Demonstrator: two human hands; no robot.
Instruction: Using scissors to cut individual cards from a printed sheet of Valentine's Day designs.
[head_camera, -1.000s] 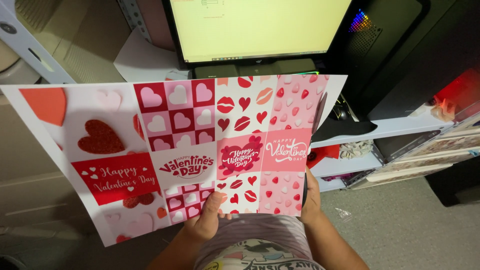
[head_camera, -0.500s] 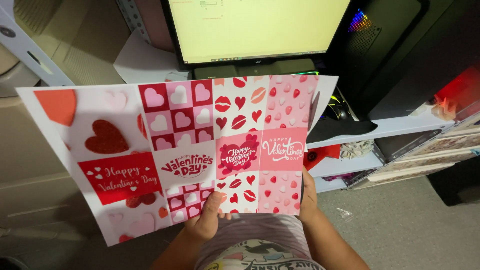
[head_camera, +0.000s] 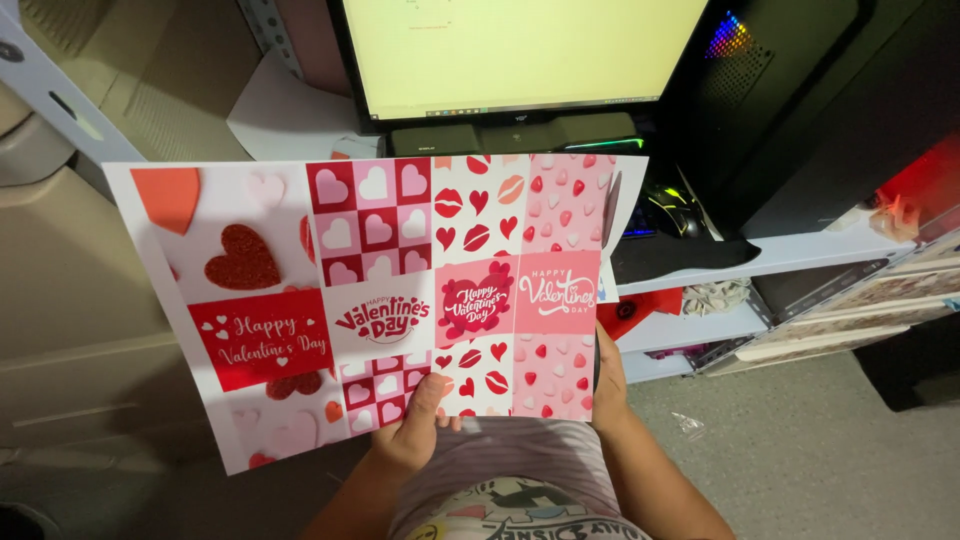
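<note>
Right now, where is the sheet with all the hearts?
In the head view, the sheet is held up mid-frame, below the monitor, with the left hand and right hand gripping its bottom edge.

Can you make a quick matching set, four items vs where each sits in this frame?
1 printed sheet
2 left hand
3 right hand
4 monitor

A top of frame, lit
B gripping the sheet's bottom edge, thumb on top
C at the sheet's right edge, mostly behind it
D held up between both hands

Pairs: 1-D, 2-B, 3-C, 4-A
</note>
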